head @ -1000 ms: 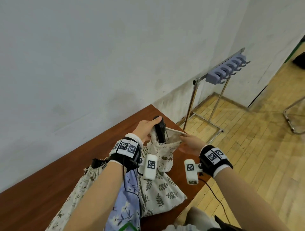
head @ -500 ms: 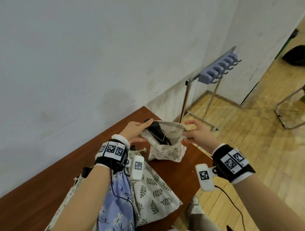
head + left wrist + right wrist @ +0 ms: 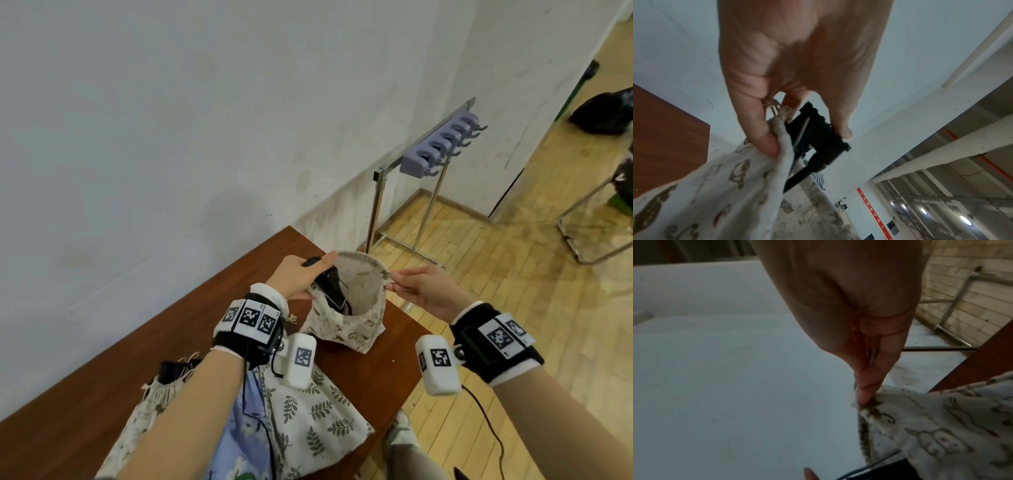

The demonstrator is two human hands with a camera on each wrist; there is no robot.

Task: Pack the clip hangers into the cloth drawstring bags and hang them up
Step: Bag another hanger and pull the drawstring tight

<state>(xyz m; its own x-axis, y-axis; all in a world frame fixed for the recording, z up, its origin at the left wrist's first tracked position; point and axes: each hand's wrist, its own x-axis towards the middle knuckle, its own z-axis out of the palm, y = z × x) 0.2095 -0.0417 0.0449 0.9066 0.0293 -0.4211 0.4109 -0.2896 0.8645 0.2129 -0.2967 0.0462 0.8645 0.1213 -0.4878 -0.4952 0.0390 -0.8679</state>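
Observation:
A small cream printed drawstring bag (image 3: 346,325) stands on the brown table (image 3: 102,370) with its mouth held wide. My left hand (image 3: 301,275) grips the bag's left rim together with the top of a black clip hanger (image 3: 330,286) that reaches down inside. In the left wrist view my thumb and fingers pinch the cloth rim (image 3: 781,141) and the black clip hanger (image 3: 816,142). My right hand (image 3: 416,287) pinches the right rim; the right wrist view shows the fingertips (image 3: 865,395) on the bag's edge (image 3: 931,426).
Nearer me lie a leaf-print bag (image 3: 315,421), a blue floral bag (image 3: 239,442) and a closed cream bag with black clips at its neck (image 3: 171,368). A metal rack with lilac hooks (image 3: 442,144) stands on the wooden floor beyond the table's right end.
Both hands have spread the bag's mouth wider and rounder. The hanger has gone from upright to slanted inside the bag. The head view has swung left.

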